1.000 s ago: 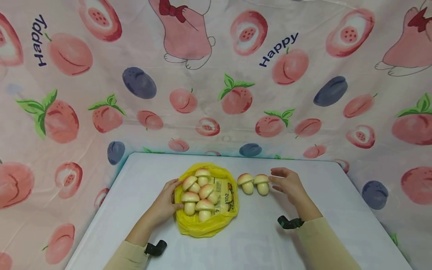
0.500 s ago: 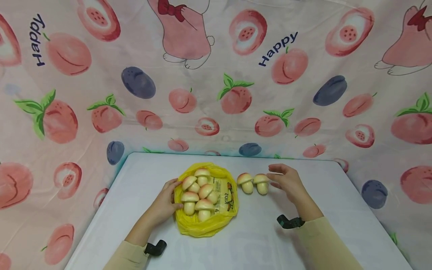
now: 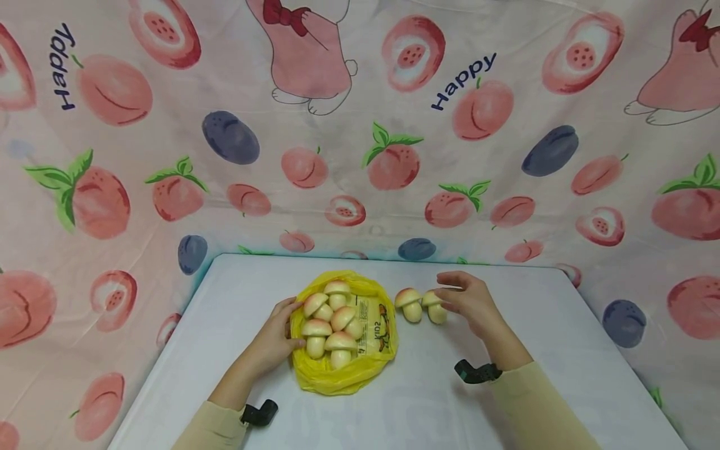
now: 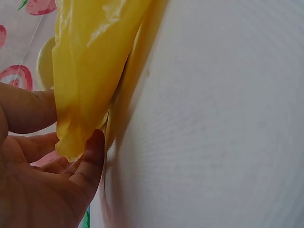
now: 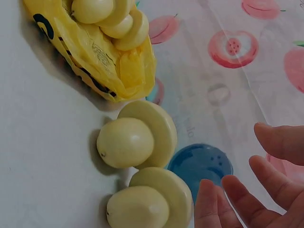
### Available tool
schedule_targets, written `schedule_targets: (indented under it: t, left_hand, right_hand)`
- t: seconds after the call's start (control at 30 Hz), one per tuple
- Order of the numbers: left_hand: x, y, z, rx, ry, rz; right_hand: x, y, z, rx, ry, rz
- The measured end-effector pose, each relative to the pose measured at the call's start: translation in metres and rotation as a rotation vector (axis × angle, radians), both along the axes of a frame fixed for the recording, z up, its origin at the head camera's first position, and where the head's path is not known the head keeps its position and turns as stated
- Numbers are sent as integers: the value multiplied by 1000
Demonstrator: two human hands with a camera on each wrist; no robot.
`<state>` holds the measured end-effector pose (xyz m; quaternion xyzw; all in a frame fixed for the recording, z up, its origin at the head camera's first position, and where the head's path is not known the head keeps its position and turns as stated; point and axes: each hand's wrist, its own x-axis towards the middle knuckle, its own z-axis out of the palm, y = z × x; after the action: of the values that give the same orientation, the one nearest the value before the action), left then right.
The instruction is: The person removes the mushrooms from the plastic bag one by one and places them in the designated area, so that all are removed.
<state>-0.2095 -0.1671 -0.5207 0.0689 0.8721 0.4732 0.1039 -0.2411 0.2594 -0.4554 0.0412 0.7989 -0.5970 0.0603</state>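
Note:
A yellow plastic bag [image 3: 360, 375] sits with its mouth rolled wide, several toy mushrooms [image 3: 316, 328] inside it. My left hand [image 3: 272, 337] grips the bag's left side, thumb on the rim; in the left wrist view thumb and fingers [image 4: 90, 166] lie on either side of the yellow plastic. Two more mushrooms stand side by side to the right of the bag, a left one [image 3: 409, 306] and a right one [image 3: 434, 309]. Over the right one's edge in the head view reaches my right hand [image 3: 469, 303], fingers spread and holding nothing; the right wrist view shows its fingertips beside that mushroom's cap.
Everything stands on a white table [image 3: 405, 400]. A fruit-printed cloth [image 3: 349, 144] hangs behind and at the sides. Black wrist cameras are strapped to the left wrist [image 3: 260, 412] and the right wrist [image 3: 475, 372].
My right hand has risen slightly, then shifted left over the right-hand loose mushroom, partly covering it. The left hand, bag and mushrooms have stayed put.

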Motion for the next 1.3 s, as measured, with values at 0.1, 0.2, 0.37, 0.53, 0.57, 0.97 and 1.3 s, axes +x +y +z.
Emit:
schedule_targets:
  t: [0.1,0.2,0.37,0.53,0.57,0.97,1.3]
  left_hand:
    - [0,0,0,-7,5,0]
    - [1,0,1,-5,4,-1]
    - [1,1,1,-9,4,-1]
    - [0,1,0,-11,7,-3]
    - [0,1,0,-10,8,-4]
    - [-2,-1,-2,-27,13,-3]
    - [-1,0,-1,-25,6,1]
  right_hand:
    - [0,-4,-1,-16,6,5]
    - [0,-10,-1,-22,2,1]
    - [3,-21,2,-30,-6,16]
    - [5,-30,3,-38,-4,44]
    - [5,-31,3,-37,-4,48]
    - [7,-58,-2,-80,-27,109]
    - [13,-81,-10,-146,-39,156]
